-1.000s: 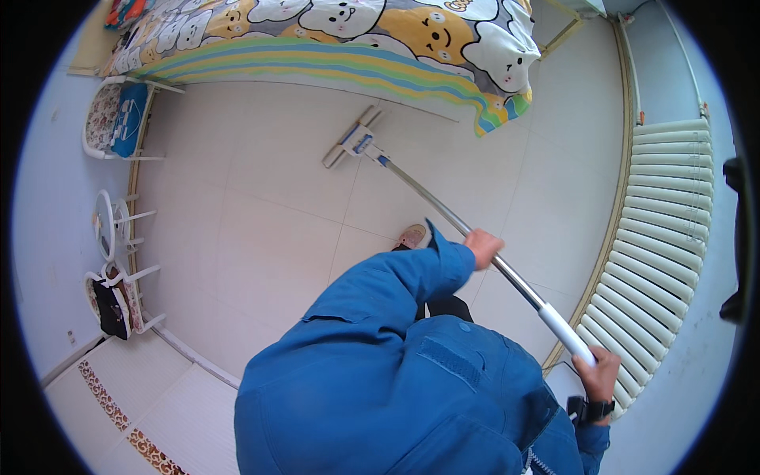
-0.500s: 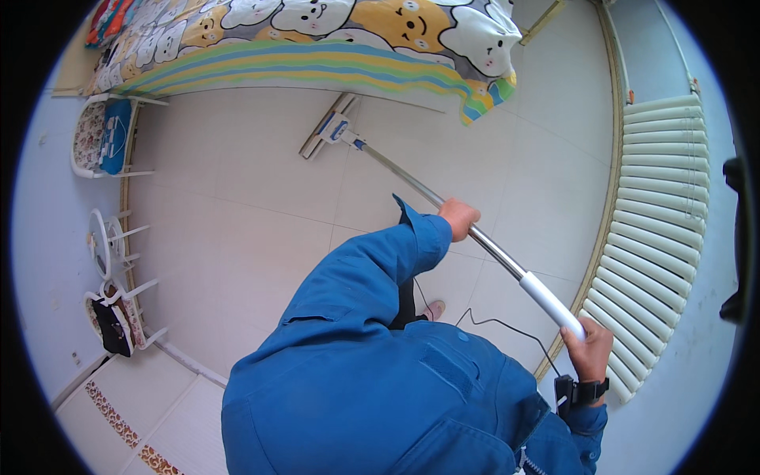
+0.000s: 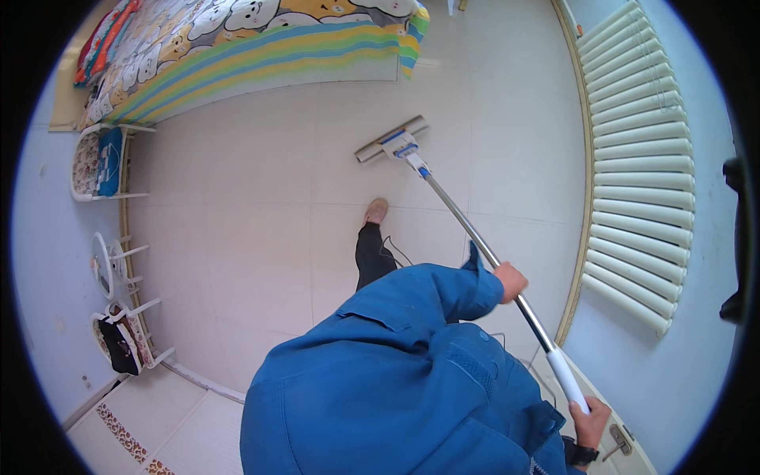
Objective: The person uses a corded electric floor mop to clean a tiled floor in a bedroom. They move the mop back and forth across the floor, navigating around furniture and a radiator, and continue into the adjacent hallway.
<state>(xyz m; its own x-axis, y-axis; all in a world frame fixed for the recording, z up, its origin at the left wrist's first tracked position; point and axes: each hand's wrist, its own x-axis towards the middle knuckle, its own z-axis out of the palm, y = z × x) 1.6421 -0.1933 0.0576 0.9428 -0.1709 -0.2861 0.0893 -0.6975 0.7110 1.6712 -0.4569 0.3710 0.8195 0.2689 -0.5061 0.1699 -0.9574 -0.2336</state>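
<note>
I hold a mop with a shiny metal pole (image 3: 462, 212) in both hands. My left hand (image 3: 511, 283) is closed round the middle of the pole. My right hand (image 3: 590, 421), with a black band on its wrist, grips the end of the white handle sleeve (image 3: 567, 380). The wide mop head (image 3: 391, 140), white and blue with a metal-coloured bar, rests at a slant on the pale tiled floor (image 3: 261, 182). Part of each hand's fingers is hidden behind the pole or handle.
A bed (image 3: 261, 47) with a cartoon-patterned cover stands at the far left. White chairs (image 3: 99, 162) line the left wall. Along the right wall runs a white radiator (image 3: 641, 178). My shoe (image 3: 376, 210) is on the floor below the mop head. A door handle (image 3: 619, 440) shows at lower right.
The mop head has swung right and nearer, away from the bed's edge, and its slant has changed. My view has shifted and a foot has come forward. Both hands keep hold of the mop.
</note>
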